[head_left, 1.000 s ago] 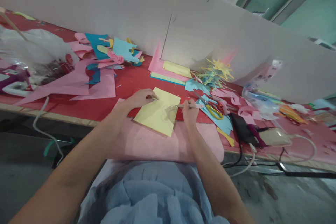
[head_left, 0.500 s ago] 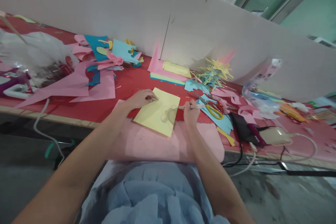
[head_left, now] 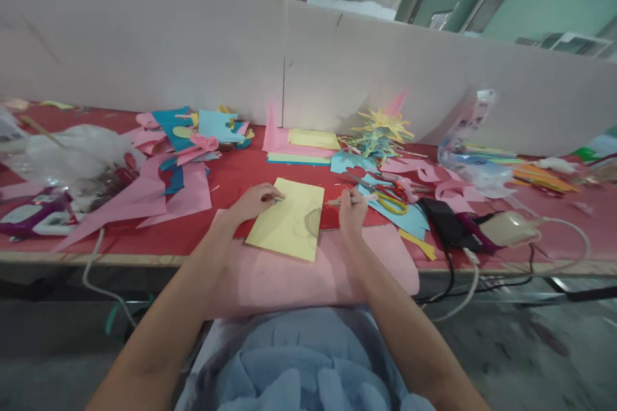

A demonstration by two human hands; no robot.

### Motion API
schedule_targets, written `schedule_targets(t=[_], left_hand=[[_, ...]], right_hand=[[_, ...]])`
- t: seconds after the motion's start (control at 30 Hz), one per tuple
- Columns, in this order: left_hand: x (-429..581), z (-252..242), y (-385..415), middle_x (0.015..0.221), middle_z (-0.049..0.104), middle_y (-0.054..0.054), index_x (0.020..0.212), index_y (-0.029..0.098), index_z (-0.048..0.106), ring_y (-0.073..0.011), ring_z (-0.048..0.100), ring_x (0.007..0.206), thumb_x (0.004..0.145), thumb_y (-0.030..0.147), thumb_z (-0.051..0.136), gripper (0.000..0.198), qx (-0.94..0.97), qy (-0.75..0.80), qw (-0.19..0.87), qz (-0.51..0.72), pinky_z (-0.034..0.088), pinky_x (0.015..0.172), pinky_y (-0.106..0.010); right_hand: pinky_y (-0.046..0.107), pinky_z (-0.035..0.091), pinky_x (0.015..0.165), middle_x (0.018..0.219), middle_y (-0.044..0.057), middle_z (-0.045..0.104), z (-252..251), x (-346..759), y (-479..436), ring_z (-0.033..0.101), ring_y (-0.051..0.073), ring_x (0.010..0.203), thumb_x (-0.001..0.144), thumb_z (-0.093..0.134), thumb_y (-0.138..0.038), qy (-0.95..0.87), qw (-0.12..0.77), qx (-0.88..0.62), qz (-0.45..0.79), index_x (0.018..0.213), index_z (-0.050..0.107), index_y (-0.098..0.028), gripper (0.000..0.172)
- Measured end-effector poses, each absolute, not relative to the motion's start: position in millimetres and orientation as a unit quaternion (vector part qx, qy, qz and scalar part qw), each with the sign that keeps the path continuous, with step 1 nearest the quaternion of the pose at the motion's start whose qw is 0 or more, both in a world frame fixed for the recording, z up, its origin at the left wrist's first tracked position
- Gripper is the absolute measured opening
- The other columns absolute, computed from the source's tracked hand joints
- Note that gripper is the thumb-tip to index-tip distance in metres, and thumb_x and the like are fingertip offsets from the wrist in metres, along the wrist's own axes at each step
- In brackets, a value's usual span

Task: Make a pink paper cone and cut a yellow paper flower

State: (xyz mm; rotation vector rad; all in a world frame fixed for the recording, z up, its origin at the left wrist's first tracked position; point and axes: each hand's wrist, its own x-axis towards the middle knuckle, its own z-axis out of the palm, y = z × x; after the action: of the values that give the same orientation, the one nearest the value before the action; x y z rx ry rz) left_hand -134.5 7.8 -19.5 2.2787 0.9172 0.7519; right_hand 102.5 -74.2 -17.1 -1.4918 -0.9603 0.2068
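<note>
A yellow sheet of paper (head_left: 284,221), with faint curved pencil lines near its right side, lies partly on the red tabletop and partly over a pink sheet (head_left: 299,282) at the front edge. At the paper's upper left edge, my left hand (head_left: 255,201) is closed, fingers curled and pinching there. My right hand (head_left: 351,209) grips a slim pale pencil (head_left: 333,203) just right of the paper, its tip pointing left. Scissors with yellow and red handles (head_left: 393,203) rest beyond that hand on light blue paper scraps (head_left: 409,221).
Pink and blue paper cuttings (head_left: 186,186), a clear plastic bag (head_left: 81,154) and a purple glue gun (head_left: 36,215) occupy the left. Stacked sheets (head_left: 313,139) stand against the grey partition (head_left: 193,45). Rightward are a black adapter (head_left: 441,221) and cables (head_left: 475,286).
The pencil tip, over the drawn lines before, has moved off the paper's right edge with my right hand. My left hand stays at the paper's edge. The head view has tilted and shifted.
</note>
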Motion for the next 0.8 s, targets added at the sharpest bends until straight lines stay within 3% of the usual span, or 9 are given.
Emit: schedule_targets(t=[0.3,0.47,0.63,0.8], left_hand=[[-132.9,-21.7,7.5,0.099,0.064,-0.004,0.094,0.019,0.064,-0.0159,0.060,0.092,0.077,0.021,0.047,0.024,0.845,0.346,0.280,0.295,0.045,0.085,-0.029],[-130.4,-20.2,5.5,0.099,0.065,-0.004,0.095,0.020,0.063,-0.0161,0.060,0.091,0.078,0.023,0.047,0.023,0.828,0.376,0.251,0.331,0.045,0.086,-0.030],[-130.5,-19.4,5.5,0.099,0.064,-0.005,0.095,0.020,0.063,-0.0170,0.059,0.093,0.079,0.021,0.047,0.023,0.823,0.388,0.223,0.350,0.044,0.087,-0.032],[-132.0,-25.4,10.9,0.100,0.065,-0.005,0.093,0.021,0.064,-0.0179,0.059,0.093,0.080,0.021,0.047,0.022,0.821,0.399,0.214,0.348,0.044,0.088,-0.033]], right_hand=[[0.028,0.041,0.061,0.060,0.000,0.060,-23.9,108.5,-68.3,0.058,0.017,0.060,0.081,0.043,-0.051,-0.399,0.656,-0.631,0.111,0.066,0.049,-0.020,0.034],[0.029,0.043,0.065,0.076,0.003,0.064,-28.0,106.6,-67.7,0.057,0.016,0.066,0.082,0.045,-0.049,-0.452,0.652,-0.604,0.077,0.083,0.054,-0.019,0.031],[0.030,0.044,0.072,0.092,0.004,0.065,-31.3,103.2,-67.5,0.058,0.017,0.079,0.081,0.046,-0.031,-0.526,0.593,-0.606,0.065,0.105,0.056,-0.022,0.027],[0.032,0.042,0.075,0.096,0.004,0.066,-18.7,102.4,-41.1,0.059,0.021,0.090,0.084,0.042,-0.027,-0.593,0.435,-0.676,0.029,0.112,0.056,-0.028,0.031]])
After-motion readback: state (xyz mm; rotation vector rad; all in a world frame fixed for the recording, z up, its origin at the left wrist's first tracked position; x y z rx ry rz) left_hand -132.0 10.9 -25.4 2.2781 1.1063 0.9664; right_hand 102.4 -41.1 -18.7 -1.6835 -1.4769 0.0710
